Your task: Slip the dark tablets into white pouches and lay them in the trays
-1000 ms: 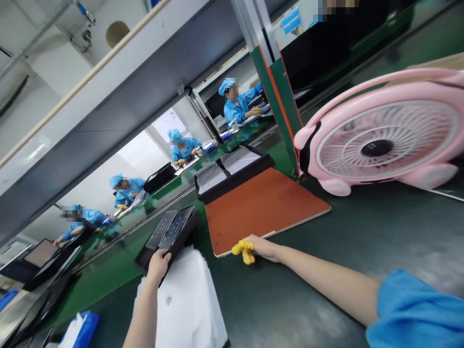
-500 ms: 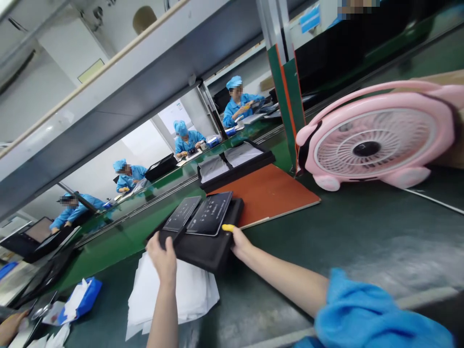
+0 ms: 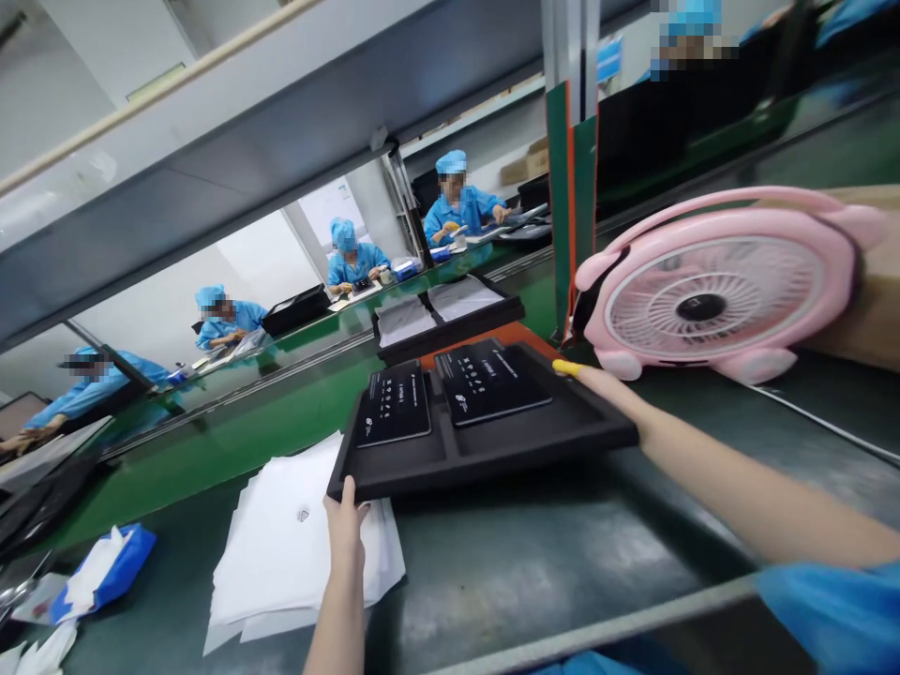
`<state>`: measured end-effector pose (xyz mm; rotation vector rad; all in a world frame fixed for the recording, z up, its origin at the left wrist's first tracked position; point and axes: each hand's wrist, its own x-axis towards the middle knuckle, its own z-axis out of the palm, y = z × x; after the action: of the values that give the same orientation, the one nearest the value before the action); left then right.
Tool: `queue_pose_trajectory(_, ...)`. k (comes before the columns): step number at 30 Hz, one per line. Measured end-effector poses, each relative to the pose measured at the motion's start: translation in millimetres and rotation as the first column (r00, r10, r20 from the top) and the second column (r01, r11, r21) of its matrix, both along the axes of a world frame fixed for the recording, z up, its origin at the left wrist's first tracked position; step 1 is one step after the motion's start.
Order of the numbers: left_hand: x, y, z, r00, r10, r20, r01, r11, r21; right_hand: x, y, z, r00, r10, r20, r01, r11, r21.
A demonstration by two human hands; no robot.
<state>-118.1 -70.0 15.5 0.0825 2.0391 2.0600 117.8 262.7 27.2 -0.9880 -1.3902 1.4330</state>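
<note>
Shifted to the right since the earlier frame, the black tray [image 3: 577, 424] has come off most of the paper stack [image 3: 277, 553] and now hides much of the orange-brown board [image 3: 517, 333]. Both hands are grasping it: the left hand [image 3: 347, 511] pinches the near left corner with the thumb on top, its other fingers mostly hidden, while the right hand [image 3: 610, 386] takes the right side, a yellow-covered fingertip [image 3: 566, 368] at the rim. Two dark panels [image 3: 492, 382] printed with white symbols lie in the tray, one on either side of the divider, so the loading of these two looks done. As far as can be judged, carrying is the step in hand: the tray seems tilted and raised, not yet at rest, though its underside is out of sight. The dark green worktop [image 3: 506, 562] has a dull sheen and bears a blue packet [image 3: 133, 561] of white tissue at the left and a pink fan [image 3: 703, 305] at the right. Behind the tray stands a second tray [image 3: 485, 319] with pale sheets, beside a green strip [image 3: 211, 483]. Overhead runs a long shelf [image 3: 246, 169]; across the room, co-workers [image 3: 460, 208] in blue caps and coats sit along the line.
</note>
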Motion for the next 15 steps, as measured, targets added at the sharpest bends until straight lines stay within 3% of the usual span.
queue_pose_trajectory(2,9.3,-5.1,-6.0,0.995,-0.079,-0.058,0.068,0.984,-0.165,2.9,10.0,11.2,0.989,-0.113,0.094,0.101,0.987,0.126)
queue_pose_trajectory(4,16.8,-12.3,-12.6,0.968,-0.23,-0.102,0.181,0.918,-0.352,1.6,0.1,16.6,0.986,-0.143,0.091,0.119,0.966,0.228)
queue_pose_trajectory(7,23.1,-23.9,-14.5,0.848,-0.528,-0.048,0.408,0.709,-0.576,-12.0,-54.5,12.9,0.995,0.056,0.083,-0.082,0.928,0.363)
queue_pose_trajectory(8,22.2,-27.0,-11.5,0.797,-0.604,-0.019,0.464,0.632,-0.621,-19.2,-79.6,9.4,0.97,0.216,0.107,-0.241,0.865,0.44)
queue_pose_trajectory(9,19.3,-29.2,-7.0,0.759,-0.65,-0.016,0.481,0.578,-0.659,-27.1,-105.3,5.2,0.912,0.384,0.144,-0.401,0.763,0.507)
queue_pose_trajectory(11,7.8,-30.8,3.9,0.772,-0.63,-0.089,0.369,0.558,-0.743,-42.8,-151.8,-4.4,0.719,0.642,0.264,-0.654,0.499,0.569)
queue_pose_trajectory(12,0.2,-30.0,8.6,0.799,-0.583,-0.148,0.266,0.563,-0.782,-49.6,-169.7,-9.8,0.649,0.7,0.298,-0.708,0.413,0.572)
queue_pose_trajectory(13,-7.7,-28.4,11.8,0.821,-0.533,-0.204,0.161,0.559,-0.814,-55.0,-183.3,-15.4,0.603,0.727,0.327,-0.736,0.35,0.579)
queue_pose_trajectory(15,-21.3,-23.6,12.1,0.833,-0.488,-0.261,0.039,0.523,-0.852,-61.4,-197.5,-27.3,0.579,0.733,0.357,-0.745,0.297,0.597)
